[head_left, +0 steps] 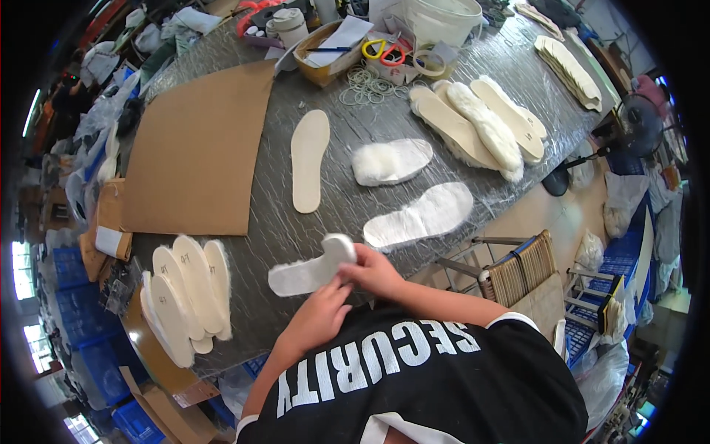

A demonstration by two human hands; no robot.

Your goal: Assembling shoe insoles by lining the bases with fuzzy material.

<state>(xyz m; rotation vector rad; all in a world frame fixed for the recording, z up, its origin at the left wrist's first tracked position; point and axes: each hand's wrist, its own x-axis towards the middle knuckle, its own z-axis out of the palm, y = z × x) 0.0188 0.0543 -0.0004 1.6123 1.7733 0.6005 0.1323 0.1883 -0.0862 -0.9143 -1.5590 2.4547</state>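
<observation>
A white fleecy insole (pixel 299 278) is in front of me at the table's near edge, its right end bent upward. My right hand (pixel 372 271) grips that raised end between thumb and fingers. My left hand (pixel 319 314) is closed at the insole's near edge, its fingertips close against those of my right hand; its exact grip is partly hidden. Beyond my hands lie another white insole (pixel 420 214), a folded insole with fluff showing (pixel 390 161) and a flat cream insole (pixel 310 161).
Stacked cream insoles (pixel 194 288) lie at left, with fleecy ones (pixel 481 122) at right and a further stack (pixel 568 72) beyond. Brown cardboard (pixel 196 152) covers the table's left. Rubber bands (pixel 366 87), scissors (pixel 383 52) and a white bucket (pixel 442 22) are at the back. A stool (pixel 518 268) stands right.
</observation>
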